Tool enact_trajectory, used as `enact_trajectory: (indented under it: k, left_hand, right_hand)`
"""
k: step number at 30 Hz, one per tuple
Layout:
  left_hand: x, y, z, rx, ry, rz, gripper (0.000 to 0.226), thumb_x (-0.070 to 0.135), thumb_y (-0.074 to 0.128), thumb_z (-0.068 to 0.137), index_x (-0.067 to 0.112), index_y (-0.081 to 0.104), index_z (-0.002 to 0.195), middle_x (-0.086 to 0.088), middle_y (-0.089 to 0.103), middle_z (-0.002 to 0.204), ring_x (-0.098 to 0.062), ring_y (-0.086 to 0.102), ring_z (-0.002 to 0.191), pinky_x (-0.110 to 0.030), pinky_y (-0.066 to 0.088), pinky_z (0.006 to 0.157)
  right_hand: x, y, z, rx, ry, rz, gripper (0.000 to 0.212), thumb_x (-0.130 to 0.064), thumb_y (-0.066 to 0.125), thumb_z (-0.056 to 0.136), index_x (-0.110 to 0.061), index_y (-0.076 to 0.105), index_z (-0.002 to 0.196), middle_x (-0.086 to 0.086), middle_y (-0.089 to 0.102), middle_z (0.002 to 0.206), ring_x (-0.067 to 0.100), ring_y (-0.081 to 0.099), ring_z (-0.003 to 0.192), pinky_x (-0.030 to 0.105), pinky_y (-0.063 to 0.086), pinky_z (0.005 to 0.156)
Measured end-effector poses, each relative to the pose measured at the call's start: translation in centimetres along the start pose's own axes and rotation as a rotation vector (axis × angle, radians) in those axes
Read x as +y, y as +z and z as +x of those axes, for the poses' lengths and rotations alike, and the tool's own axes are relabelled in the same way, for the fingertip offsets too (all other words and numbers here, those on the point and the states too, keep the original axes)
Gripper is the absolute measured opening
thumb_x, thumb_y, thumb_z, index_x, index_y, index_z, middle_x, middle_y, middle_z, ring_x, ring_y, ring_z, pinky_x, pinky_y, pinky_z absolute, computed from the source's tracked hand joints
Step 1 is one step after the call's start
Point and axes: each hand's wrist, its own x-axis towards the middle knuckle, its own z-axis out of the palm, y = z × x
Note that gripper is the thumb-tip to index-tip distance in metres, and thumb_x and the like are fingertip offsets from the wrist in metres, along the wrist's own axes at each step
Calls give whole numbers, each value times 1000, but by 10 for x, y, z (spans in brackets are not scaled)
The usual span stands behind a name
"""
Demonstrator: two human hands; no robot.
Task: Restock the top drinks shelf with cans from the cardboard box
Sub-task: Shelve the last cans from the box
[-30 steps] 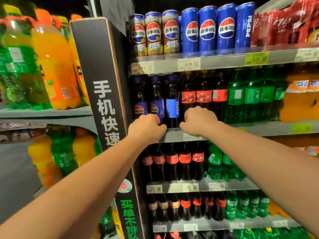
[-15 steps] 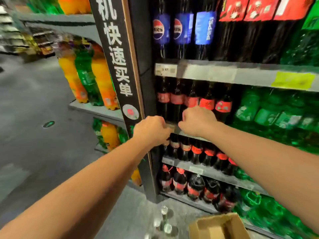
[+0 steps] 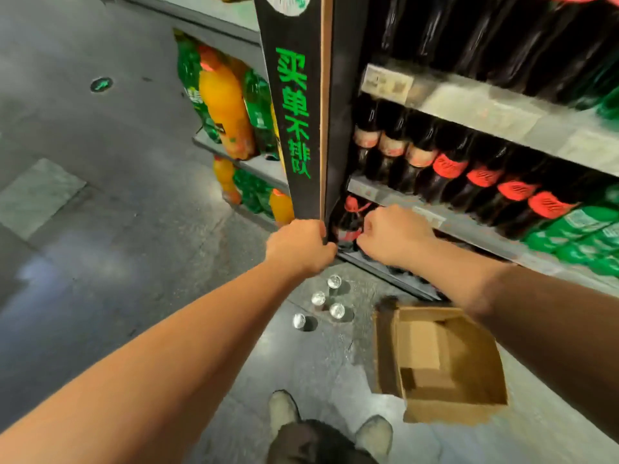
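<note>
- The cardboard box sits on the floor low and right of centre in my view. Its top is open, and inside I see only bare cardboard and a folded inner flap.
- Four cans stand upright on the floor just left of the box in a close cluster, silver tops up. A strip of bare floor separates them from the box.
- My left hand is curled into a fist at the bottom corner of a black sign panel with green characters. I cannot tell whether it touches the panel.
- My right hand is also a fist, held in front of the lowest bottles. The two hands are apart, and nothing shows in either.
- Both forearms reach forward above the cans and the box.
- The bottom shelf edge runs diagonally just beyond the box's far corner, so the box lies close against the shelving.
- Wide open floor spreads to the left of the cans. My shoes are at the bottom edge, near the box's near corner.
- The shelves on the right hold rows of dark cola bottles with red labels, then green bottles further right.
- Left of the panel, end shelves hold orange bottles and more green ones.
- The floor is grey and glossy with pale reflections, and a small round green marker lies far left.
</note>
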Motion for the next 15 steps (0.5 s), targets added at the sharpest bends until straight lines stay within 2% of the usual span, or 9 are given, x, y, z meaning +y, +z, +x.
enact_trajectory:
  k: [3, 8, 12, 13, 15]
  left_hand:
    - [-19, 42, 13, -79, 3, -14, 26, 34, 49, 88, 17, 61, 104, -9, 64, 111, -35, 58, 103, -34, 41, 74]
    - [-51, 102, 37, -185, 1, -38, 32, 35, 49, 89, 21, 59, 116, -8, 63, 118, -35, 57, 108, -38, 47, 85]
    - [-87, 159, 56, -262, -1, -9, 34, 36, 49, 90, 22, 59, 119, -7, 63, 122, -33, 57, 112, -35, 45, 86]
    - [-97, 177, 61, -279, 0, -3, 34, 36, 49, 90, 22, 59, 119, -6, 63, 121, -33, 57, 112, -34, 45, 85]
    - [-118, 217, 70, -300, -19, -11, 33, 35, 49, 90, 23, 59, 119, -4, 65, 120, -30, 58, 111, -33, 45, 83]
  right_hand:
    - [5, 47, 12, -61, 28, 12, 28, -31, 51, 88, -13, 66, 104, 14, 65, 105, 36, 61, 96, 34, 43, 71]
    - [7, 119, 34, -195, 113, 53, 29, -30, 47, 90, -13, 66, 104, 16, 64, 112, 35, 60, 104, 33, 46, 80]
    - [7, 185, 59, -279, 217, 121, 14, -27, 50, 88, -17, 60, 87, 10, 65, 109, 31, 61, 103, 30, 44, 78]
    - [7, 203, 66, -285, 238, 134, 13, -27, 50, 89, -18, 60, 90, 11, 64, 110, 32, 60, 104, 31, 44, 79]
    - [10, 241, 81, -306, 270, 120, 24, -27, 48, 91, -15, 61, 109, 13, 60, 118, 34, 57, 110, 34, 45, 85]
